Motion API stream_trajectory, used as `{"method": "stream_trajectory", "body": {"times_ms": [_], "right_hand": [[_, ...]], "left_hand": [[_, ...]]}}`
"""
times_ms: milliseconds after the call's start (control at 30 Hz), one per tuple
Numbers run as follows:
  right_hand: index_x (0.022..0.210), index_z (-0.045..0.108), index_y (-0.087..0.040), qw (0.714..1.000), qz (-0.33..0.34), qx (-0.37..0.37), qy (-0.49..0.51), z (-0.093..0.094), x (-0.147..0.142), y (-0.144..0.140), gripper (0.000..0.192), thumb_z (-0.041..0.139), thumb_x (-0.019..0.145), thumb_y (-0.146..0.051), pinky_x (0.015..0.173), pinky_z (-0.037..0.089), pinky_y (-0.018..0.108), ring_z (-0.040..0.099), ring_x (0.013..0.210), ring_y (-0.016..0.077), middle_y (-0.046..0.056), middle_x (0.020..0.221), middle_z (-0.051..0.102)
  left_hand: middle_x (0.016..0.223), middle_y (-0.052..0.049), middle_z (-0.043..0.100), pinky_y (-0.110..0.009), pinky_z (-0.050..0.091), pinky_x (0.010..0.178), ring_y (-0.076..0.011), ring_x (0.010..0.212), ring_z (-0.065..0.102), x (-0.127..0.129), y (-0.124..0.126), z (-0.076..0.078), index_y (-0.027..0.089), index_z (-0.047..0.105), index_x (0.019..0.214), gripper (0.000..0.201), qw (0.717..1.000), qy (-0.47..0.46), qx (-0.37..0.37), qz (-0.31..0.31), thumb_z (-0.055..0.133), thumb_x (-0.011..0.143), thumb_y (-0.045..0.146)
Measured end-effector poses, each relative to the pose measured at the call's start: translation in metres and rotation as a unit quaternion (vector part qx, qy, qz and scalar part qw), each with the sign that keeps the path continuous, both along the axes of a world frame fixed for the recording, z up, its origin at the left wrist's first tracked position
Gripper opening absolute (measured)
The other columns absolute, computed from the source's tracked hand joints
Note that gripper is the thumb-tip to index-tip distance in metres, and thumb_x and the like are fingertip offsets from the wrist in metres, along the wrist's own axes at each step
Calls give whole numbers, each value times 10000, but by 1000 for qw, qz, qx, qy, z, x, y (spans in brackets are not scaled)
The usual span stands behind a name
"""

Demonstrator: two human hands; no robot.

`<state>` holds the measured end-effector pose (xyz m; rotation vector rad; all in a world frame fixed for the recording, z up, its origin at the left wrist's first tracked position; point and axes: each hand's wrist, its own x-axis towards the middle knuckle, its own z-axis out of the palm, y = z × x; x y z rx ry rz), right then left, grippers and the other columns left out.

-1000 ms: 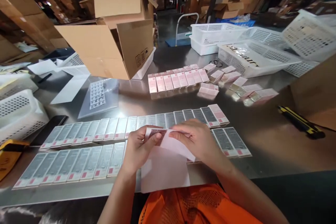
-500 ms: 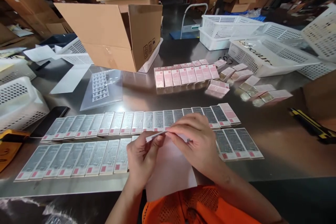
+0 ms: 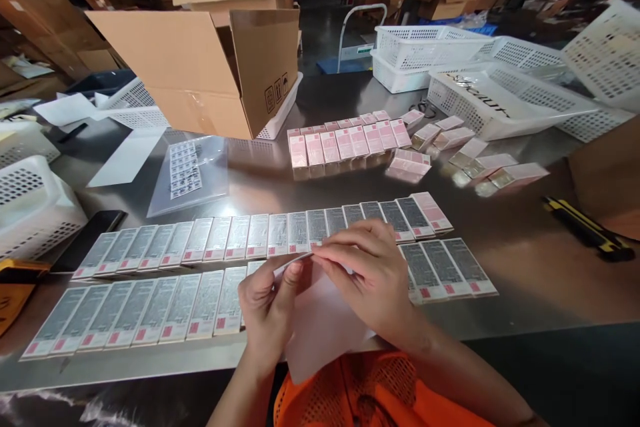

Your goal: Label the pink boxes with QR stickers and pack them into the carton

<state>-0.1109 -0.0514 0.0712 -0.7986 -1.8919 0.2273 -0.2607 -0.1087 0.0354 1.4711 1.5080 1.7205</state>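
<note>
Both hands meet at the near middle of the steel table [image 3: 525,267], above a white backing sheet [image 3: 325,327]. Left hand [image 3: 267,307] curled, thumb and forefinger pinched on the left end of a thin paper strip [image 3: 295,259]. Right hand [image 3: 370,273] arched over the other end, fingers bent and closed on it from above. Strip seen almost edge-on, long axis running left to right, level with the table edge, held just above the sheet; any print on it too thin to read.

Beneath and beside the hands, two rows of flat cartons [image 3: 200,240], laid side by side with long axes pointing away from the person, grey printed panels up, small pink squares at the near ends; text far too small to read. Farther back, a row of pink cartons [image 3: 345,143] standing close together, looser ones toppled to their right. Left of them, a clear bag of label sheets [image 3: 187,173], print illegible. On the open cardboard box [image 3: 200,73], handling symbols on its side panel. In a white basket [image 3: 500,107], dark lettering, upside down, not readable. At the right, a yellow-and-black utility knife [image 3: 583,227].
</note>
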Motion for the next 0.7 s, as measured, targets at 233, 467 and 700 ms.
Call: {"method": "stream_trajectory", "body": {"times_ms": [233, 467, 700], "right_hand": [[915, 772, -265, 999, -21, 42, 24, -2, -1, -5, 173, 736, 861, -105, 771, 471, 362, 627, 839, 170, -35, 875, 776], [923, 752, -277, 998, -17, 60, 12, -8, -4, -9, 213, 724, 846, -81, 824, 525, 403, 678, 932, 210, -25, 994, 783], [1054, 742, -269, 1000, -16, 14, 20, -10, -9, -10, 224, 693, 893, -121, 867, 553, 436, 666, 979, 226, 10, 992, 773]], "left_hand": [[835, -11, 790, -212, 595, 594, -160, 685, 735, 5, 0, -2, 238, 788, 946, 133, 999, -23, -10, 34, 691, 905, 318], [840, -27, 790, -224, 608, 660, -168, 730, 746, 5, -4, 0, 226, 784, 913, 159, 997, -53, -18, 45, 718, 885, 368], [841, -23, 788, -211, 603, 684, -160, 748, 742, 8, -6, 5, 246, 797, 908, 158, 994, -99, -12, 33, 717, 886, 381]]}}
